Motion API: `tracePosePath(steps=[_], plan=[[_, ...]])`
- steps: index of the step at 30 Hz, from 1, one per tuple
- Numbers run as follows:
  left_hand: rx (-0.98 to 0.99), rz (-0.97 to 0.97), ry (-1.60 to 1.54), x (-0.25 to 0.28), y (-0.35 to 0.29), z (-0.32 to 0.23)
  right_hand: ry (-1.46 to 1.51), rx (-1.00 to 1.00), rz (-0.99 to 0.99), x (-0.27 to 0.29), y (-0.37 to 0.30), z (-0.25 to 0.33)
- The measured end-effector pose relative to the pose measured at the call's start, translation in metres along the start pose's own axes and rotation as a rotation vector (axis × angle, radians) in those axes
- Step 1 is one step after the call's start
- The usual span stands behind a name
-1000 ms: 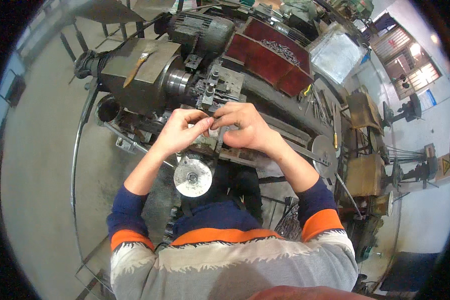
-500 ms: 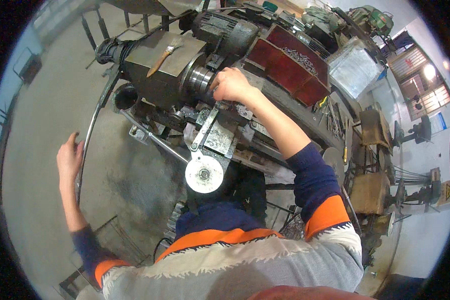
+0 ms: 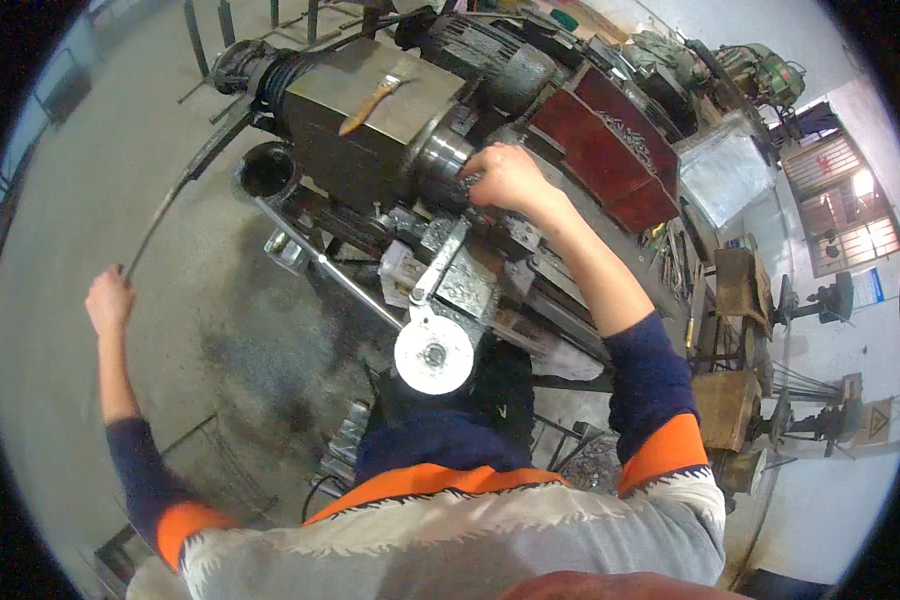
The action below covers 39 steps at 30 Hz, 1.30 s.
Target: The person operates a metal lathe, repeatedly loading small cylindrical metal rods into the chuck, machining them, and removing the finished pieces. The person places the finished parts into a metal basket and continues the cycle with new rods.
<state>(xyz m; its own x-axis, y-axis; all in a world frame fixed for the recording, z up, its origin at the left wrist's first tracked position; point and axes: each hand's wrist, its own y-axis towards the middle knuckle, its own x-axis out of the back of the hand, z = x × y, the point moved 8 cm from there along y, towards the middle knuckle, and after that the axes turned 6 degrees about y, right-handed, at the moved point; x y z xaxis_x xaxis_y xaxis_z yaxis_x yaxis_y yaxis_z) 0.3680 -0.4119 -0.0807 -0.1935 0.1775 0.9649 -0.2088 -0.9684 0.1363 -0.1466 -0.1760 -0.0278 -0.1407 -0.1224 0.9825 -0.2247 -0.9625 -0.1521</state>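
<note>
At the far left my left hand (image 3: 110,300) is closed round the end of a long metal lever (image 3: 158,215), which slants up to the left end of a lathe's headstock (image 3: 340,140). My right hand (image 3: 510,180) is at the open face of the shiny round chuck (image 3: 442,158), its fingers curled in against it. Whatever these fingers hold is hidden behind the hand. Below the chuck sit the tool slide, a flat clamp handle (image 3: 440,265) and a pale round disc (image 3: 433,355) near my waist. A wooden-handled brush (image 3: 370,105) lies on top of the headstock.
A second bright rod (image 3: 335,275) slopes from a dark round opening (image 3: 267,172) toward the disc. Behind the lathe stand a motor (image 3: 490,60) and a dark red tray (image 3: 565,125) with small metal pieces. Hand tools (image 3: 675,255) lie at right, near bench machines (image 3: 835,300).
My left hand was apart from the lever with its fingers loose; now it grips the end, and the lever has swung outward. The right hand stays at the chuck. The view has shifted slightly.
</note>
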Motion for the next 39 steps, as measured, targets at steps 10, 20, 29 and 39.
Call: tracePosePath(steps=[10, 20, 29, 39], plan=[[0.179, 0.132, -0.047, -0.058, 0.120, 0.064, 0.067, 0.053, -0.071, 0.003, 0.005, 0.003], [-0.135, 0.168, -0.974, -0.156, 0.050, -0.167, 0.179, 0.266, -0.434, 0.051, -0.052, 0.010], [-0.620, 0.113, -0.017, -0.180, 0.034, -0.280, 0.372, -0.367, -0.536, 0.016, -0.268, -0.151], [-0.401, 0.233, -0.547, -0.134, 0.017, -0.229, 0.120, -1.234, -0.400, -0.104, -0.567, -0.321]])
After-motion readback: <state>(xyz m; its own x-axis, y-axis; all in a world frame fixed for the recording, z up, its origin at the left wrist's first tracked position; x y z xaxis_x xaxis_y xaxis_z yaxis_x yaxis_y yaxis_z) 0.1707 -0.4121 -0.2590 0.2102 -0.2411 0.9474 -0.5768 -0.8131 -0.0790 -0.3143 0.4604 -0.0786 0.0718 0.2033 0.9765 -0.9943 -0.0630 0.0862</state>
